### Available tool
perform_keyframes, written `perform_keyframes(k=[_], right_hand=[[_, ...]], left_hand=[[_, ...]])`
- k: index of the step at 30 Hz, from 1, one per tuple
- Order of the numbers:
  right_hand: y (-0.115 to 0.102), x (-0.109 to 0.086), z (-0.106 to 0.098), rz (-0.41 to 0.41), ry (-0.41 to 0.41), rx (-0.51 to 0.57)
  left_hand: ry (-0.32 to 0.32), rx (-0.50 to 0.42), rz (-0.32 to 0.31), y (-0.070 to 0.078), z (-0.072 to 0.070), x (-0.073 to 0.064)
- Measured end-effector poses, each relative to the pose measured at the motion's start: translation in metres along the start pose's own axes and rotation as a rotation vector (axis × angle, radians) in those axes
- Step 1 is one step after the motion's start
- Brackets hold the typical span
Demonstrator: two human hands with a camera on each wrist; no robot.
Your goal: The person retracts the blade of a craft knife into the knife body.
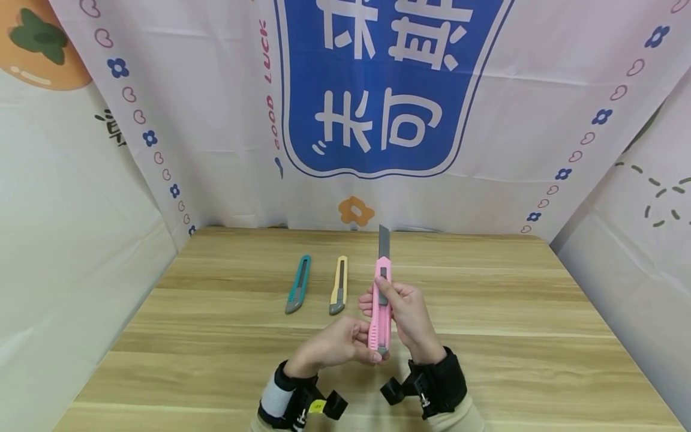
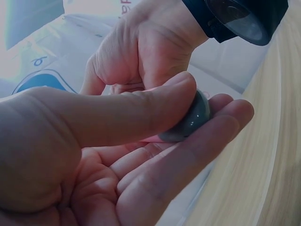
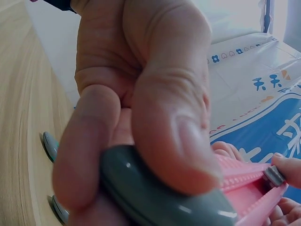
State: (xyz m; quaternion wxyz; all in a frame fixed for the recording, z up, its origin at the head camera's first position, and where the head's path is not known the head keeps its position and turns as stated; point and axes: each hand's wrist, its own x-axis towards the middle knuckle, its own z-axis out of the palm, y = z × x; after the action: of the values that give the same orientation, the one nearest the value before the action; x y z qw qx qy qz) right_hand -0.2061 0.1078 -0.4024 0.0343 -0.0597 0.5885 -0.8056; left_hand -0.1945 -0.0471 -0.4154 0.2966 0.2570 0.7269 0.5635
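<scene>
A pink utility knife point(image 1: 381, 324) is held upright in the head view, its long grey blade point(image 1: 384, 241) sticking out of the top. My right hand point(image 1: 408, 312) grips the middle of the handle, thumb on the grey slider point(image 3: 273, 176). At the lower end, my left hand point(image 1: 342, 343) pinches the knife's grey end cap point(image 2: 190, 122) between thumb and fingers. To the left, a teal utility knife point(image 1: 299, 287) and a yellow utility knife point(image 1: 339, 283) lie on the table, no blade showing from either.
The wood-grain table point(image 1: 216, 342) spreads around both hands. Behind it hangs a white cloth point(image 1: 232, 120) with a blue printed panel, and pale cloths border the left and right sides. Each wrist wears a black camera strap point(image 1: 439, 384).
</scene>
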Motion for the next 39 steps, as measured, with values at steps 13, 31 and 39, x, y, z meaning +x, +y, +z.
perform_keyframes(k=[13,31,39], right_hand=[[0.0002,0.0003,-0.0012,0.000,-0.007,-0.012],[0.0011,0.0015,0.0019,0.133,0.080,-0.008],[0.0012,0.0008,0.0024,0.103,0.060,-0.049]], left_hand=[[-0.011,-0.024,-0.006,0.0011,0.0000,0.0005],[0.009,-0.027,0.022,0.0013,0.0001,0.0005],[0.007,-0.026,0.026,0.0012,0.0001,-0.0003]])
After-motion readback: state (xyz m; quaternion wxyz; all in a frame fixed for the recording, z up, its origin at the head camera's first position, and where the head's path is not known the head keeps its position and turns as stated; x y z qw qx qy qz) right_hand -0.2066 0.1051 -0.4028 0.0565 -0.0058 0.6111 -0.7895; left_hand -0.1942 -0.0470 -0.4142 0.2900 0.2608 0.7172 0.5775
